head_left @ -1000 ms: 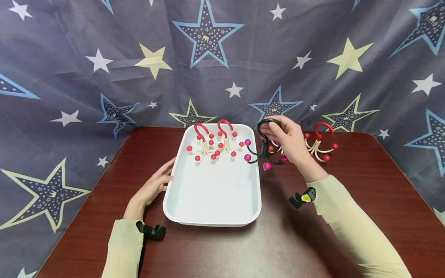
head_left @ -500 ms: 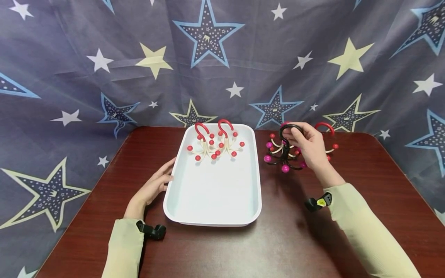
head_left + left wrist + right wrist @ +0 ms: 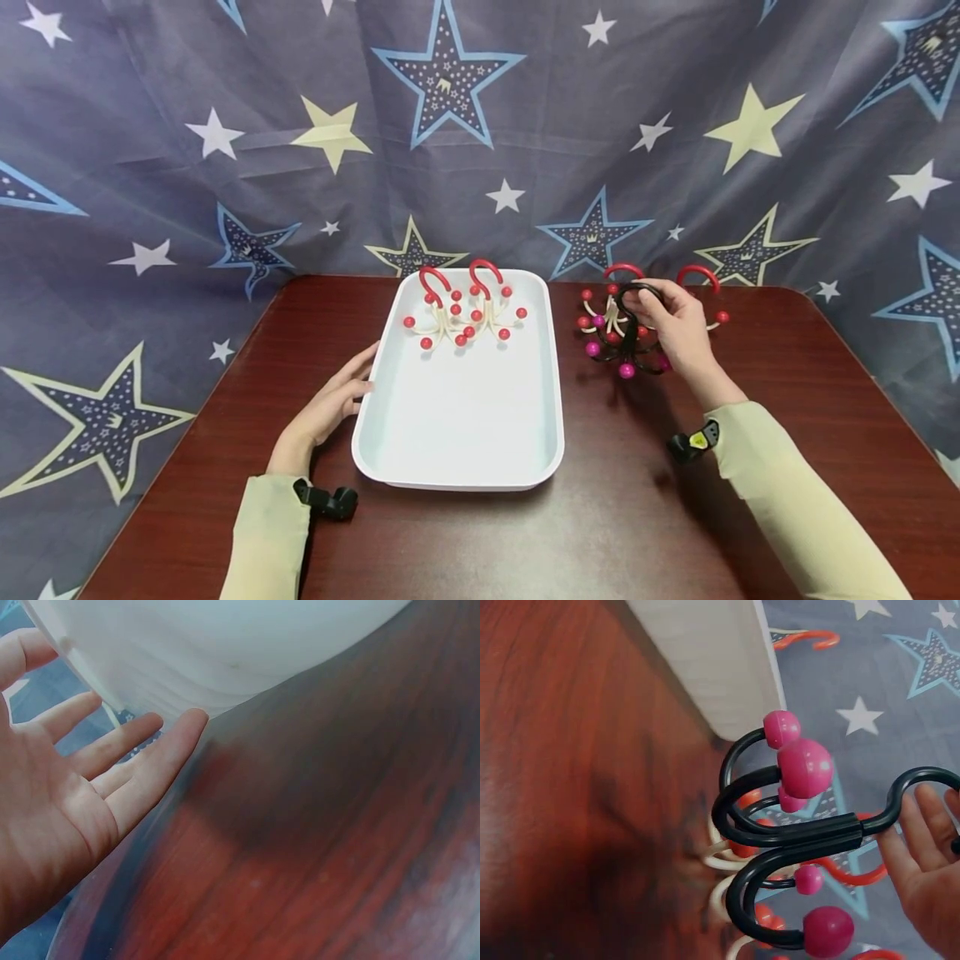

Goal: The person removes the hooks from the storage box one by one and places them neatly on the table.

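Observation:
My right hand (image 3: 678,329) pinches the hook end of a black hook hanger (image 3: 628,343), a stem with several upcurved arms tipped with pink balls. In the right wrist view the hanger (image 3: 817,832) shows closely, its arms overlapping cream-and-red ones behind. A cream hanger with a red hook (image 3: 613,315) stands just behind it. My left hand (image 3: 333,400), fingers extended, is at the left side of a white tray (image 3: 465,425); the left wrist view has its fingertips (image 3: 196,720) right at the tray wall (image 3: 247,645).
Two cream hangers with red hooks, one left (image 3: 441,321) and one right (image 3: 489,310), stand at the tray's far end. Another red hook (image 3: 697,271) shows behind my right hand. The dark red table (image 3: 525,542) ends at a star-patterned cloth (image 3: 487,167).
My right hand has carried the black hanger rightward from beside the tray's right rim, then slightly lower, to in front of the cream hanger. My left hand has stayed at the tray.

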Tool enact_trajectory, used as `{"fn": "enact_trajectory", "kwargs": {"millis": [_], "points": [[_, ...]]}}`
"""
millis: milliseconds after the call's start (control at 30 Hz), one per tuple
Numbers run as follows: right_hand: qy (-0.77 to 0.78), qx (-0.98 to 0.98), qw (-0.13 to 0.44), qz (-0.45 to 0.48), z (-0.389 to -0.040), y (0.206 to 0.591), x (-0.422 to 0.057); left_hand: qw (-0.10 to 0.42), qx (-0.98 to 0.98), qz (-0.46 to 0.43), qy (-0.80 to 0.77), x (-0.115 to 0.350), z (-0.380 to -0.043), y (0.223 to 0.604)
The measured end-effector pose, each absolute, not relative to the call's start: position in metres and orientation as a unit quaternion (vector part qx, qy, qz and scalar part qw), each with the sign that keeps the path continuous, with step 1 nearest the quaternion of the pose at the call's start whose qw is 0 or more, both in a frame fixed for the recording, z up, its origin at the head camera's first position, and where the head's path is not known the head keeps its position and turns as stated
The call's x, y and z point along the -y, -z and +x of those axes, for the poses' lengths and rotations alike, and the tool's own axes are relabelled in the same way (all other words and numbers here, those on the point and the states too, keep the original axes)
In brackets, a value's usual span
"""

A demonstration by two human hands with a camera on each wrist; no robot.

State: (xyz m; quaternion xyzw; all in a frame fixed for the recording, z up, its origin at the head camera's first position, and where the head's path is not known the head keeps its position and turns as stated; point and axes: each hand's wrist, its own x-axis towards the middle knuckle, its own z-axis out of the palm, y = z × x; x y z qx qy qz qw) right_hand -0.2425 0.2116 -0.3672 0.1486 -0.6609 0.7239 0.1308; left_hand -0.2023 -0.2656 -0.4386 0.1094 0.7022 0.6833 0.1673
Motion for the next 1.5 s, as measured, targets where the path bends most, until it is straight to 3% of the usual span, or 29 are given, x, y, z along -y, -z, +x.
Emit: {"fn": "enact_trajectory", "kwargs": {"millis": [800,1300,1500], "points": [[-0.746,0.633,0.158,0.133,-0.242,0.402,-0.210,0.160,-0.701,0.108,-0.686,0.265,-0.201,0.438],[-0.612,0.758,0.188,0.122,-0.241,0.357,-0.198,0.162,-0.703,0.110,-0.683,0.265,-0.202,0.438],[-0.586,0.775,0.188,0.144,-0.259,0.351,-0.187,0.164,-0.703,0.109,-0.684,0.264,-0.201,0.438]]}}
